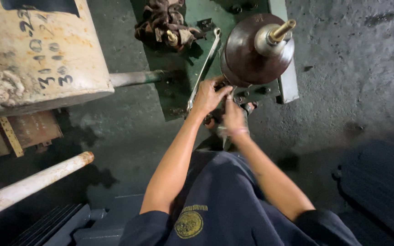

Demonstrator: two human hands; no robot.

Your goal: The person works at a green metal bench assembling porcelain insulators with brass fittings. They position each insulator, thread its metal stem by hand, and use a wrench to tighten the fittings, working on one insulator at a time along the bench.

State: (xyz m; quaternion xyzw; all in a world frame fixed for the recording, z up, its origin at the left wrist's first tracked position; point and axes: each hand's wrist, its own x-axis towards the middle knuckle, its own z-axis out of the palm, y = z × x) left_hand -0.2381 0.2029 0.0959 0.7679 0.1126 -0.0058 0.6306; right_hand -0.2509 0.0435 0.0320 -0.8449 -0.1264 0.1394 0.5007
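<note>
I am watching from the head camera as a person in a dark work shirt is bending over a green metal plate (192, 27) lying on a grimy concrete floor (343, 54). Both bare hands are working at the near foot of a brown ribbed insulator (245, 54) with a brass stud (282, 30) sticking out of its top, which is standing tilted on the right part of the plate. The left hand (208, 95) is curling its fingers down onto the base of the insulator, right beside the near end of a long steel wrench (204, 68) lying slantwise across the plate. The right hand (233, 117) is sitting just nearer, fingers closed around something small, though blur is keeping me from telling what it is gripping; it may be a nut or bolt.

A bundle of dirty rags (165, 23) is resting at the far end of the plate, and a big cream-coloured tank (37, 50) with pipes is filling the left side.

I am judging that the mounting hardware at the insulator's foot is being worked by hand. The next move is calling for a firm pinch on that fastener, with the wrench lying close for the taking.
</note>
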